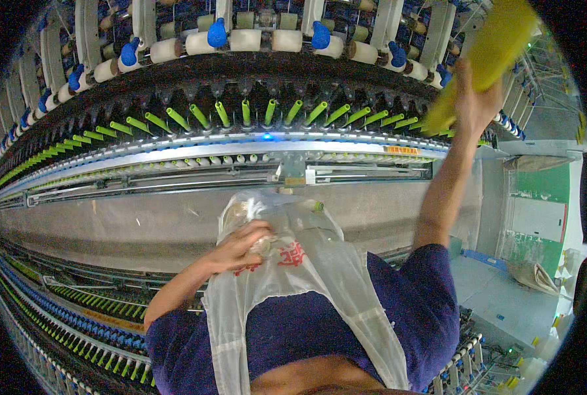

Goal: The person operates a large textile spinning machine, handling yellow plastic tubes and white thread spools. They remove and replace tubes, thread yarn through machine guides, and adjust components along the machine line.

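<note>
My right hand is raised at the upper right, its fingers wrapped round a long yellow-green slab. Motion smears the slab, so I cannot tell its exact kind. My left hand is closed on the front of a translucent plastic bag that hangs from straps over my chest. Red printing marks the bag, and a green bobbin tip shows at its right side. Ahead, a spinning frame carries a curved row of upright lime-green bobbins; the slab's lower end overlaps the row's right end.
White rollers with blue knobs line the machine above the bobbins. A metal rail with a small blue light runs below them. Another bobbin row stands at lower left, across the grey aisle floor. Green-and-white panels are at right.
</note>
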{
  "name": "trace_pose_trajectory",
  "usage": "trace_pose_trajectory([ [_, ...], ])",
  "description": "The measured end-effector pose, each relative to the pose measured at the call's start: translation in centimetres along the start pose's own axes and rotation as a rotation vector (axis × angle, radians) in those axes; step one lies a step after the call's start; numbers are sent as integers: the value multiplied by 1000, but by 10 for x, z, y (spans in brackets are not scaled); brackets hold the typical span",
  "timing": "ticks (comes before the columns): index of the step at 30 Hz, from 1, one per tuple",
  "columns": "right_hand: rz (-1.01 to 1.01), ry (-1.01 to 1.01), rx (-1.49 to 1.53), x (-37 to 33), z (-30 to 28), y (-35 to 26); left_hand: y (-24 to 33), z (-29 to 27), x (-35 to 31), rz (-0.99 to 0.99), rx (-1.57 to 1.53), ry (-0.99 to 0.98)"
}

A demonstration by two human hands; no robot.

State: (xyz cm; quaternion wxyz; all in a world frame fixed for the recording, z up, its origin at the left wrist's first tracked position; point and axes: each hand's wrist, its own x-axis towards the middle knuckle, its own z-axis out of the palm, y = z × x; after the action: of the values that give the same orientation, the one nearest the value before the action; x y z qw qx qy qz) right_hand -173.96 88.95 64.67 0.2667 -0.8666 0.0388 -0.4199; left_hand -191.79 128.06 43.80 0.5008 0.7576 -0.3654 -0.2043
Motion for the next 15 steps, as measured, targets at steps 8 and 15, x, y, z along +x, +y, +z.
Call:
trace_pose_trajectory([
  [8,-643,-280,-382,76,18,169,-123,14,4,-686,-192,-472],
  [15,60,-327,-404,-5,-36,79,-128,16,46,-579,228,-439],
])
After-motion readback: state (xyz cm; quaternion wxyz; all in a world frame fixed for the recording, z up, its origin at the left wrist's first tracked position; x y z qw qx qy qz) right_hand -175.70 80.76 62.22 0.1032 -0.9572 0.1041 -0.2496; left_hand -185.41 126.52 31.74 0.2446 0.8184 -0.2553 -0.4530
